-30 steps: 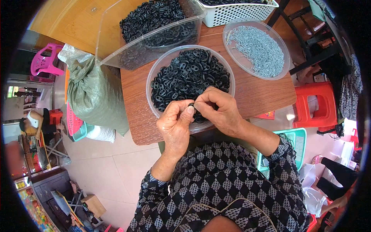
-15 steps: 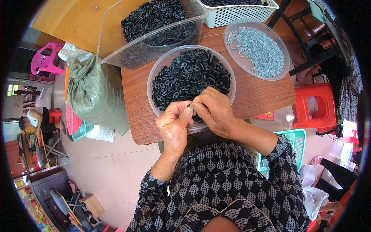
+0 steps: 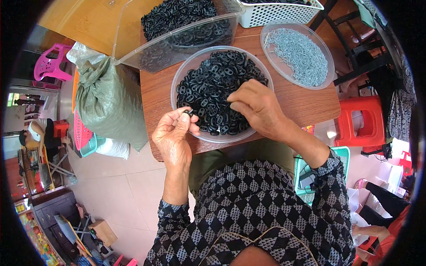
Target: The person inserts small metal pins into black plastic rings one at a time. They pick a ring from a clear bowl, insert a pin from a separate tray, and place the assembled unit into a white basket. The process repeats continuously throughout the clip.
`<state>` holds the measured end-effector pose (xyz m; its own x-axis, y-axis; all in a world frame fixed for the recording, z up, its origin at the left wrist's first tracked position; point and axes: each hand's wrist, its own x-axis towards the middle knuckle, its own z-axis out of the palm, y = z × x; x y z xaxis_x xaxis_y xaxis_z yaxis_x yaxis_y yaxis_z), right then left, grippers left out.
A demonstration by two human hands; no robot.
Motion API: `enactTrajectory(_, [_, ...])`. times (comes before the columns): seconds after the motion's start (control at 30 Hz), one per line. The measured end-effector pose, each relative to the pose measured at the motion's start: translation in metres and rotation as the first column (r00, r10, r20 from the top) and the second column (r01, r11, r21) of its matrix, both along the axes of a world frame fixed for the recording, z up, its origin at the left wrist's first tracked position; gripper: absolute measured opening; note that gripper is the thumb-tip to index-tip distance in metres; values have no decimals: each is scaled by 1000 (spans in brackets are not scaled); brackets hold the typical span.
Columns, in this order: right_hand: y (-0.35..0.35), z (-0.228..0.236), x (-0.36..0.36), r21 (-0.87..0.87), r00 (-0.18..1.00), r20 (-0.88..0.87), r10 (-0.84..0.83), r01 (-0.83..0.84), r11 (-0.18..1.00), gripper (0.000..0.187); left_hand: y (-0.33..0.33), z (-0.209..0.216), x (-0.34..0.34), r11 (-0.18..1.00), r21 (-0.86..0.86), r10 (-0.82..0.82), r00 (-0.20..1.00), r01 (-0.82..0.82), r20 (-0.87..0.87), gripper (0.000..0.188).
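My left hand (image 3: 174, 135) pinches a small black two-holed oval piece (image 3: 190, 112) between thumb and forefinger, at the near left rim of a round clear bowl (image 3: 175, 73). A heap of similar black oval pieces (image 3: 213, 84) fills that bowl. Over the heap's right side hangs my right hand (image 3: 257, 104), its thumb and fingers drawn together; whatever lies between them is hidden. Farther right, a shallow clear round dish (image 3: 330, 73) holds many silvery screws (image 3: 301, 57).
On the wooden table (image 3: 310, 104) also stand a clear bin (image 3: 177, 37) of black pieces and a white perforated basket (image 3: 279, 14). A tied green sack (image 3: 108, 102) is at left, a red stool (image 3: 361, 122) at right. Another person (image 3: 37, 133) sits far left.
My hands have come apart from their meeting point at the bowl's near edge. The left moved left with the black piece; the right moved up and right over the heap.
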<state>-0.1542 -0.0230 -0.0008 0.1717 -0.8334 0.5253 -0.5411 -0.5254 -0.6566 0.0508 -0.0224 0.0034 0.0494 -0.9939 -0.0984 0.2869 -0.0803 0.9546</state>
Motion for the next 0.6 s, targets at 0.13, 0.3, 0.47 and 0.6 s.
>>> enactTrajectory(0.13, [0, -5, 2, -11, 980, -194, 49, -52, 999, 12, 3, -2, 0, 1000, -23, 17, 1000, -17, 22, 13])
enactTrajectory(0.3, [-11, -6, 15, -70, 944, -318, 86, -114, 991, 11, 3, -3, 0, 999, -24, 22, 1000, -22, -11, 13])
enactTrajectory(0.47, [-15, -14, 28, -64, 899, -420, 121, -163, 985, 4, 5, 0, 0, 1000, -15, 24, 999, -25, -21, 13])
enactTrajectory(0.6, [-18, -12, 33, -96, 865, -492, 99, -166, 981, 2, 5, -1, -1, 1000, -13, 17, 999, -17, -30, 12])
